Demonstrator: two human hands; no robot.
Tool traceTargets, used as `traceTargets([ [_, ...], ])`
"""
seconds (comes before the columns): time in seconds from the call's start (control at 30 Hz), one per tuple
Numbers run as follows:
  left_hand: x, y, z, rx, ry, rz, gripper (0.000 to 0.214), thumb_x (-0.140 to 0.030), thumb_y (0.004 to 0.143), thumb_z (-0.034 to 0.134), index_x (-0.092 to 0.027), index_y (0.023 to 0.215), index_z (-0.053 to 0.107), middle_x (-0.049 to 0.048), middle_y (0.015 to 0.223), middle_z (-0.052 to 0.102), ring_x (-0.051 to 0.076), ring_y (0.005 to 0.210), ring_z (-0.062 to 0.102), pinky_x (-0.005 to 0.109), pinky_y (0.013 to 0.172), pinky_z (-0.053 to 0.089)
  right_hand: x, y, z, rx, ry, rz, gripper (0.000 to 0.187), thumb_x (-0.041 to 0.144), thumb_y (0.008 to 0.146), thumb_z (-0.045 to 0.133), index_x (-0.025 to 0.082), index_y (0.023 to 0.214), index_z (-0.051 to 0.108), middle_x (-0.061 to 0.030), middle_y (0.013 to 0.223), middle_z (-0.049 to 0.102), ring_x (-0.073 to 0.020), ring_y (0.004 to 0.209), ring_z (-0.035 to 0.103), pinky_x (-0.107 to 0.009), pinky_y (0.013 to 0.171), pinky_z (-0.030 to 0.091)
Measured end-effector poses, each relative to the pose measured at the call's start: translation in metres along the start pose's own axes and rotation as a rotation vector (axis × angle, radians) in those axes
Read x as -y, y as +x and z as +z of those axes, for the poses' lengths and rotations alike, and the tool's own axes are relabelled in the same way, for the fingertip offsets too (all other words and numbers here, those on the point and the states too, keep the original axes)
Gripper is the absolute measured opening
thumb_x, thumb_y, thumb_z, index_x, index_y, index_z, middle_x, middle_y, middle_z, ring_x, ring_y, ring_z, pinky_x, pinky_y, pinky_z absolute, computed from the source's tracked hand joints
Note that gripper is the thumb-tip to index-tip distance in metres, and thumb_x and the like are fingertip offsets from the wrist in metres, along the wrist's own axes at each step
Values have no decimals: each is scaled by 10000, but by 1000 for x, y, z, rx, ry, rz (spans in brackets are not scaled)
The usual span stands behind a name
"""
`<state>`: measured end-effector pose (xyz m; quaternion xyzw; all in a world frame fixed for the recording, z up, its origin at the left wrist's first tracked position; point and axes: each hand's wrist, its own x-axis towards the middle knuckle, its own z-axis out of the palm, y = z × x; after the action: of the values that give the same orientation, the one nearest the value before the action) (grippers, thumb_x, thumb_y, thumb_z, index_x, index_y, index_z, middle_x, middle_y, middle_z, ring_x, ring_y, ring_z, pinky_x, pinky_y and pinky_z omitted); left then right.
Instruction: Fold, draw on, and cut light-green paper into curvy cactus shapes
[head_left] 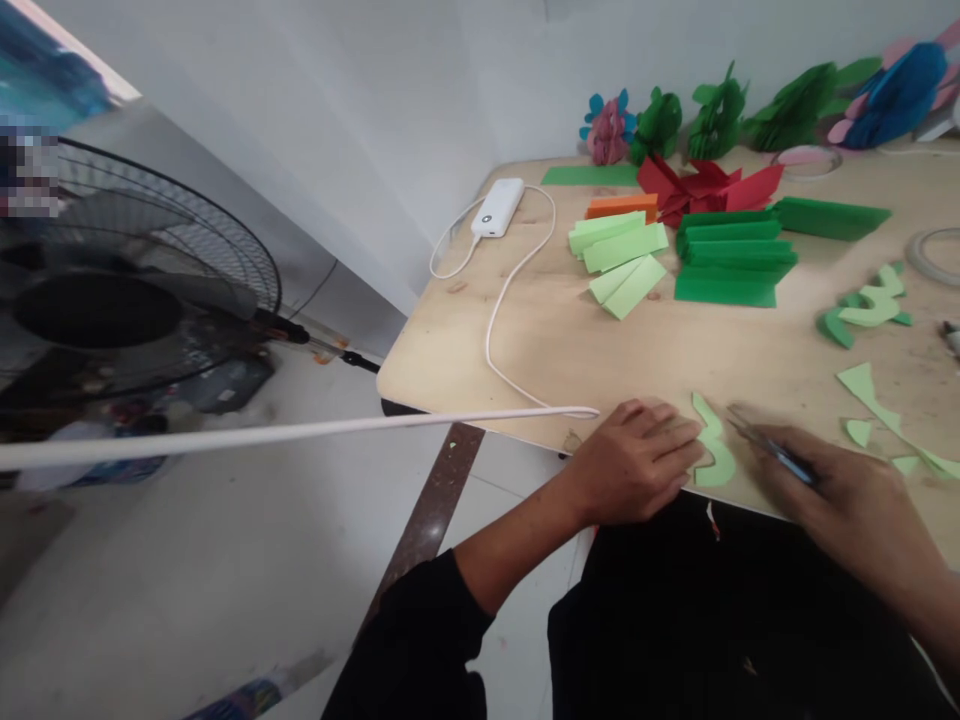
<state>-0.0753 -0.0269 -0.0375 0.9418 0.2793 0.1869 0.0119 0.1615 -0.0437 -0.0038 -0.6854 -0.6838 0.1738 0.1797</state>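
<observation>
My left hand (637,460) rests palm down at the near edge of the wooden table (525,330), fingers together, pinching a wavy light green paper cut-out (714,447). My right hand (840,490) is just to its right, closed around a pair of scissors (772,447) whose blades point at the cut-out. Light green paper scraps (874,395) lie to the right of that hand.
Folded light green (619,255), dark green (731,255) and orange (622,206) paper stacks sit mid-table, with red folded paper (705,185) and paper flowers (660,125) along the wall. A white power bank (498,207) trails a cable (502,300). A fan (127,280) stands on the left.
</observation>
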Motion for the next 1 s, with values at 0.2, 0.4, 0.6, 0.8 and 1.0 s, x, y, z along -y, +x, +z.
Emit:
traceTargets([
  [0.2,0,0,0,10,-22,-10,358,-289,1028,412,-174,1259,659,51,1414,627,248,1305,510,413,1069,379,4,21,2,98,-18,-33,419,510,840,507,264,1035,784,-67,843,810,-296,767,768,-327,576,524],
  [0.4,0,0,-1,36,-38,-24,354,-298,1027,436,-170,1273,655,47,1408,635,245,1310,510,415,1067,375,-1,25,6,125,20,-58,428,538,848,514,252,1027,778,-70,854,811,-299,810,770,-336,594,525],
  [0.6,0,0,0,34,-35,-38,355,-297,1032,426,-181,1271,660,40,1411,638,240,1313,520,414,1082,358,-2,19,7,133,0,-52,456,525,866,493,244,1106,759,-83,983,812,-314,887,768,-354,646,540],
  [0.8,-1,-1,2,-7,-38,-42,347,-287,1032,424,-178,1243,676,27,1380,663,240,1301,534,416,1071,370,-8,2,3,183,35,-76,393,511,855,521,262,1029,771,-61,945,816,-280,796,771,-325,608,539],
  [1.0,-2,-1,2,29,-47,-62,342,-295,1030,435,-188,1249,674,28,1398,651,248,1321,526,419,1087,360,-12,-8,4,205,19,-67,391,508,863,494,269,1016,764,-63,893,814,-284,768,769,-337,607,549],
])
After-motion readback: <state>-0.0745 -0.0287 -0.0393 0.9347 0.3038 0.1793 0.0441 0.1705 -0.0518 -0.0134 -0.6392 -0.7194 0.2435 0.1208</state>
